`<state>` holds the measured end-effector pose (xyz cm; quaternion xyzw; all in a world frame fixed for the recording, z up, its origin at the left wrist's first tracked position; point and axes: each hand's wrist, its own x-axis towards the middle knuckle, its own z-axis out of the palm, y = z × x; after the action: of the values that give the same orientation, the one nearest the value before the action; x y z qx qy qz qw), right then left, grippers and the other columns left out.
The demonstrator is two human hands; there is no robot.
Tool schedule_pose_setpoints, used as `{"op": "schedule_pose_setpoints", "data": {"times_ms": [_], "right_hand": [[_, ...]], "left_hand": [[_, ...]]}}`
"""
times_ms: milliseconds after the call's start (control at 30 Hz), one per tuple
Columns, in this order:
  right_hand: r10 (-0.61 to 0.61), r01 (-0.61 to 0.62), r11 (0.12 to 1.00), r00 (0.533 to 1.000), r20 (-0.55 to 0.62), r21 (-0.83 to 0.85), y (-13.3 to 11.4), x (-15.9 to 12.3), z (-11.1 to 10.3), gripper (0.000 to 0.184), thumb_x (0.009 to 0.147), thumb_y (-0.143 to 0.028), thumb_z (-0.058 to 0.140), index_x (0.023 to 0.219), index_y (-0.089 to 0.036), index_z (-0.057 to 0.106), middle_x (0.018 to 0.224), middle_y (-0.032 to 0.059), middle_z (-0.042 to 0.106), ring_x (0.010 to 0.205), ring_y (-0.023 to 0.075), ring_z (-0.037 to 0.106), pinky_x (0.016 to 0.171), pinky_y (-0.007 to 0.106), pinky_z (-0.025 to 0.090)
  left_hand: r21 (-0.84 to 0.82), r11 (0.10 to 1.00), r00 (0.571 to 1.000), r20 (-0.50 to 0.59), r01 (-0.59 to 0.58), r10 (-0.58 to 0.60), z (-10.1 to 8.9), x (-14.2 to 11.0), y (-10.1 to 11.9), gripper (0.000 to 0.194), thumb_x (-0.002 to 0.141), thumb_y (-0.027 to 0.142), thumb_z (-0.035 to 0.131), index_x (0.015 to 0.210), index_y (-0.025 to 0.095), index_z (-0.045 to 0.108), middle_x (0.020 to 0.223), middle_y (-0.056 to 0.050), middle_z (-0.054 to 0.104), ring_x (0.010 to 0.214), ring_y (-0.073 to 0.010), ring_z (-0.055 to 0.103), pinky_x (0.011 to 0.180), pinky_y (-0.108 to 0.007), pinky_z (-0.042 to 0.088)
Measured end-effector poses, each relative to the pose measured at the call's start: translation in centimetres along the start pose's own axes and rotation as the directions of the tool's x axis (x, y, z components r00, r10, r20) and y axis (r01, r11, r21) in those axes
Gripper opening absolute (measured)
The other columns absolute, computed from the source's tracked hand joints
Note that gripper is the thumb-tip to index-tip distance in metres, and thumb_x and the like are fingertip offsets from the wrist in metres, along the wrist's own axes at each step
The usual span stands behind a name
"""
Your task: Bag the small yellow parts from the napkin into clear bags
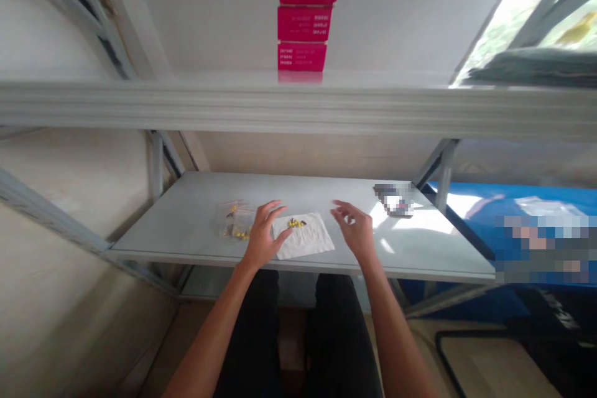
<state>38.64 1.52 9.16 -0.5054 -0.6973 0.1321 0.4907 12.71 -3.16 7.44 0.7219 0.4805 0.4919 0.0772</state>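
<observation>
In the head view, the small yellow-and-dark pieces lie in a loose cluster on the white cloth, between the two hands and just past the left thumb tip. The fingers of the left hand are spread, the thumb reaching over the cloth's left side; those of the right hand are loosely curled and parted beyond its right edge, with nothing visible between them. The likeliest trouble, I judge, is that thumb dragging the cloth, since nothing seems to pin it down: a tug could scatter the pieces over the desk, whose smooth top would do little to stop them. Left of the left fingers, the plastic bags sit close enough for a knuckle to shove them; whether they are sealed cannot be told, so spilling is possible if one is open. As for surfaces, the cloth is thin-looking, rumpled and roughly four-sided, the bags clear and crinkled around more yellow bits, the desk pale, flat and glossy under glare right of the right fingers.
</observation>
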Motion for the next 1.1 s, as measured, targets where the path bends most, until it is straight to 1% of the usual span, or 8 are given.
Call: {"op": "schedule_pose_setpoints", "data": {"times_ms": [100,200,267,367,467,600,867,1100], "right_hand": [[-0.104,0.049,0.979,0.953,0.284,0.196,-3.2,0.0,2.7,0.033,0.093,-0.045,0.061,0.106,-0.02,0.078,0.075,0.0036,0.075,0.06,0.0148,0.061,0.063,0.026,0.047],[-0.024,-0.032,0.97,0.974,0.226,0.242,-3.3,-0.4,5.7,0.03,0.096,-0.04,0.058,0.108,-0.019,0.076,0.079,0.0042,0.076,0.06,0.0151,0.062,0.061,0.026,0.047],[-0.034,0.015,0.991,0.989,0.146,0.131,-2.1,-1.0,7.5,0.024,0.097,-0.033,0.057,0.099,-0.02,0.078,0.087,0.0063,0.076,0.071,0.0174,0.064,0.071,0.029,0.05],[-0.16,0.174,0.984,0.964,0.213,-0.046,-0.3,-2.1,9.8,0.017,0.094,-0.022,0.061,0.093,-0.024,0.078,0.099,0.0081,0.074,0.095,0.0227,0.064,0.086,0.034,0.05],[-0.227,0.278,0.95,0.926,0.302,-0.141,0.6,-2.9,11.3,0.015,0.092,-0.018,0.065,0.096,-0.025,0.078,0.106,0.0092,0.071,0.102,0.0251,0.061,0.089,0.037,0.049],[-0.213,0.278,0.944,0.925,0.315,-0.177,0.5,-3.1,11.5,0.016,0.094,-0.016,0.062,0.094,-0.023,0.076,0.106,0.0105,0.069,0.102,0.0258,0.059,0.085,0.036,0.049],[-0.049,-0.031,0.951,0.968,0.247,0.309,-1.3,-3.3,10.8,0.013,0.093,-0.029,0.063,0.095,-0.021,0.073,0.09,0.0052,0.074,0.072,0.0169,0.063,0.068,0.028,0.049],[-0.033,-0.113,0.916,0.935,0.352,0.386,-1.6,-3.8,11.4,0.024,0.094,-0.036,0.061,0.105,-0.022,0.077,0.1,0.0054,0.078,0.067,0.0151,0.064,0.061,0.025,0.047]], "left_hand": [[-0.141,0.989,0.998,0.03,0.05,-0.046,0.8,0.9,1.1,0.054,0.077,0.043,0.083,0.123,0.023,0.065,0.125,-0.013,0.066,0.123,-0.0301,0.058,0.108,-0.043,0.044],[-0.306,0.913,0.959,0.004,0.272,-0.284,1.4,0.8,-0.5,0.041,0.078,0.044,0.08,0.109,0.02,0.068,0.088,-0.005,0.073,0.089,-0.0239,0.07,0.089,-0.036,0.052],[-0.387,0.844,0.92,0.032,0.371,-0.39,1.4,0.1,-2.4,0.042,0.077,0.043,0.08,0.108,0.018,0.069,0.082,-0.005,0.075,0.082,-0.023,0.071,0.081,-0.033,0.054],[-0.368,0.801,0.878,0.115,0.472,-0.465,1.1,-1.3,-5.1,0.046,0.076,0.046,0.079,0.11,0.015,0.074,0.089,-0.008,0.079,0.081,-0.0248,0.073,0.076,-0.033,0.055],[-0.321,0.816,0.876,0.129,0.481,-0.466,0.9,-2.3,-6.3,0.052,0.078,0.05,0.076,0.117,0.016,0.075,0.097,-0.009,0.079,0.085,-0.0257,0.073,0.076,-0.034,0.056],[-0.278,0.842,0.886,0.12,0.462,-0.447,0.8,-2.5,-6.2,0.055,0.079,0.048,0.078,0.124,0.018,0.073,0.096,-0.006,0.079,0.085,-0.0242,0.071,0.078,-0.033,0.056],[-0.221,0.9,0.921,0.19,0.377,-0.339,1.1,-2.2,-5.6,0.052,0.076,0.042,0.082,0.122,0.021,0.074,0.096,-0.006,0.079,0.079,-0.0219,0.068,0.079,-0.033,0.054],[-0.208,0.928,0.937,0.233,0.309,-0.26,1.3,-2.2,-5.6,0.046,0.077,0.042,0.083,0.118,0.021,0.076,0.102,-0.008,0.078,0.085,-0.0231,0.069,0.083,-0.034,0.053]]}}
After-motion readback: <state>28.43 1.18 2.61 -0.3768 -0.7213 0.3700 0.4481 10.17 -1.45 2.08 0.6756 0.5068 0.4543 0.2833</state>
